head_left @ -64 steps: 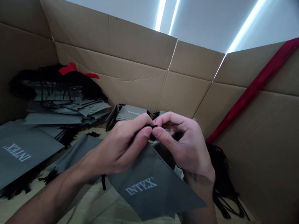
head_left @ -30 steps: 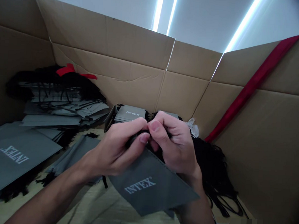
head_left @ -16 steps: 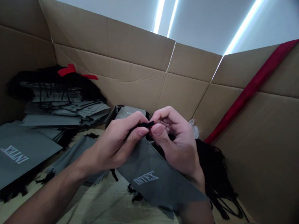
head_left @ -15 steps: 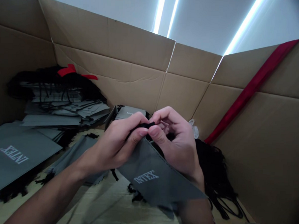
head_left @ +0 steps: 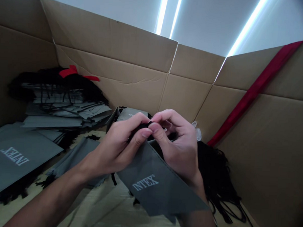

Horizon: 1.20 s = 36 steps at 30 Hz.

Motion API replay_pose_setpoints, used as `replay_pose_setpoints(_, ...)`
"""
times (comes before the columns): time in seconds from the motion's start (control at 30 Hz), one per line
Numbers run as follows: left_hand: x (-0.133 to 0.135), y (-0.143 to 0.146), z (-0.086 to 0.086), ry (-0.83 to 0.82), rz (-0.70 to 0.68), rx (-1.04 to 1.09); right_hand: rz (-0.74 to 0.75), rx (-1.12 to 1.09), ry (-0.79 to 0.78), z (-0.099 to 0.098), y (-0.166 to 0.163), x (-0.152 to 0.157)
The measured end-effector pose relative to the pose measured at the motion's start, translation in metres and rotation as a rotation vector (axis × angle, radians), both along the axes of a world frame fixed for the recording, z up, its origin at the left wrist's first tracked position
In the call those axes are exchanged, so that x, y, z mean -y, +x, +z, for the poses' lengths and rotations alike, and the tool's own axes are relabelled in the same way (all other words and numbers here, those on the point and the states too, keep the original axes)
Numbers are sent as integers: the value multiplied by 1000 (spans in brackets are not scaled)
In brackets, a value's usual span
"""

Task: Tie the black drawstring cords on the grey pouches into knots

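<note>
My left hand (head_left: 124, 142) and my right hand (head_left: 173, 138) meet at the middle of the view, thumbs and fingertips pinched together. Between them is a black cord (head_left: 147, 124), mostly covered by the fingers. From this spot hangs a grey drawstring pouch (head_left: 160, 192) with white INTEX lettering, its stitched edge slanting down to the right in front of my right wrist. Behind the hands, a grey pouch (head_left: 127, 113) with similar lettering lies partly hidden.
Grey pouches (head_left: 24, 154) with black cords lie at the left, before a taller pile (head_left: 57, 105) topped with red strips. Black cords (head_left: 219, 174) heap at the right. Cardboard walls (head_left: 114, 50) enclose the tabletop (head_left: 110, 213), and a dark red strap (head_left: 256, 92) runs down the right wall.
The fingertips have drawn closer together over the black cord, so less of it shows. The hanging pouch has swung slightly left and down.
</note>
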State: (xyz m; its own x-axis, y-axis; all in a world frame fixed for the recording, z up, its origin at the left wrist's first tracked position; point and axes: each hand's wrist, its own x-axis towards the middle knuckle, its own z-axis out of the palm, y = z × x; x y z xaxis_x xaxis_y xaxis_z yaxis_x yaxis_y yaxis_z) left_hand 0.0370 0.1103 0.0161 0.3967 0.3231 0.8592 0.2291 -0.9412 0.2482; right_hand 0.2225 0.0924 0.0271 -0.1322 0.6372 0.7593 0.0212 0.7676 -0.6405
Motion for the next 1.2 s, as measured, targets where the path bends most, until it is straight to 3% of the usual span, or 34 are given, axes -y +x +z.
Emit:
replay_pose_setpoints(0.3, 2, 6, -3, -78, -54, 7, -68, -44, 104, -4, -4, -3)
replay_pose_setpoints(0.57, 1, 3, -3, -194, -110, 29, 93, -97, -20, 1, -5, -3)
replay_pose_setpoints(0.77, 1, -8, 9, -533, -166, -38, 103, -88, -48, 6, 9, -5)
replay_pose_setpoints(0.97, 2, -9, 16, -446, -117, -111, 168, 128, -60, 7, 32, -10)
replay_pose_setpoints(1.2, 4, -10, 15, -418, -133, -156, 123, 201, -70, 5, 23, -12)
